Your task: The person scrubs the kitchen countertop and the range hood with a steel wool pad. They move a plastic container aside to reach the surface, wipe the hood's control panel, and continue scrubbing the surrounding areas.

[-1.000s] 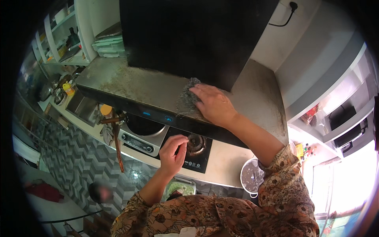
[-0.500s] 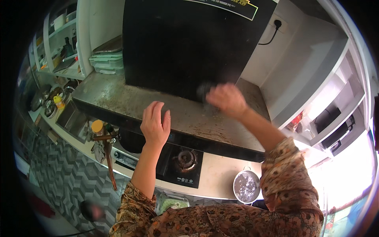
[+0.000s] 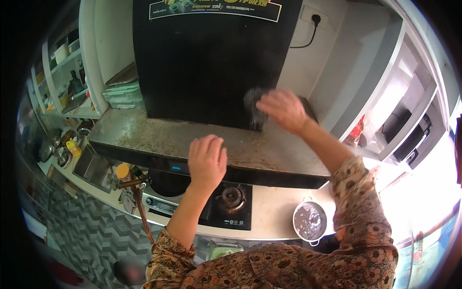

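My right hand (image 3: 283,110) reaches to the lower right part of the black upright panel (image 3: 207,77) of the range hood, its blurred fingers pointing left. Against its fingertips is a dark grey, rough-looking round patch (image 3: 255,99); I cannot make out whether the hand grips it. Pale wet streaks run down the panel below. My left hand (image 3: 208,161) is over the front edge of the stained metal hood top (image 3: 163,135), holding nothing, fingers stretched and slightly bent. Pale droplets or crumbs dot the metal near the panel's foot.
Under the hood are a gas burner (image 3: 232,197) and a dark pan (image 3: 163,182). A white pot of water (image 3: 309,221) stands on the counter at right. Lidded boxes (image 3: 124,96) are stacked at the hood's left end. A sink (image 3: 94,168) lies at far left; a plug (image 3: 315,19) is in the wall.
My right hand has moved up the panel, and the dark patch has shifted up with it. My left hand has moved a little right along the hood edge. The whole view has shifted slightly.
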Demonstrator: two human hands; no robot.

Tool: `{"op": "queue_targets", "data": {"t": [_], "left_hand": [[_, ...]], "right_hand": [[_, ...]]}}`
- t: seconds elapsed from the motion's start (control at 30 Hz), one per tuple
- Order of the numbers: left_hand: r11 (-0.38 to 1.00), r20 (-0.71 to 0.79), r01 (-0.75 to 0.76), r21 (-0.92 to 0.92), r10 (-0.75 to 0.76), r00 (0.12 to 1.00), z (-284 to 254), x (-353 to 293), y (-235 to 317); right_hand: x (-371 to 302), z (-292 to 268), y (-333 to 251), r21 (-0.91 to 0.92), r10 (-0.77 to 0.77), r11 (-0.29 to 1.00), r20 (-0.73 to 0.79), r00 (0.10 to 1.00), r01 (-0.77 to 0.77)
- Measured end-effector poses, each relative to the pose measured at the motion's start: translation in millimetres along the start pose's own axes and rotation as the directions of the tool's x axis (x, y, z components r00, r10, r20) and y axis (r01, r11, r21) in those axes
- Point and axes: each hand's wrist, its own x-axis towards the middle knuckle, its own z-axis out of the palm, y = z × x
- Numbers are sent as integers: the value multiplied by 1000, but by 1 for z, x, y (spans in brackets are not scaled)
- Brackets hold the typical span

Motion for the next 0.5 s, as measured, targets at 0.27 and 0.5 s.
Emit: {"op": "queue_targets", "data": {"t": [0.27,0.5], "left_hand": [[997,89,-39,-68,45,995,34,21,1],[998,128,-40,39,35,991,43,12,3]], "right_hand": [[13,-8,17,-77,122,989,-61,991,-127],[1,-16,5,320,481,846,-114,870,-426]]}}
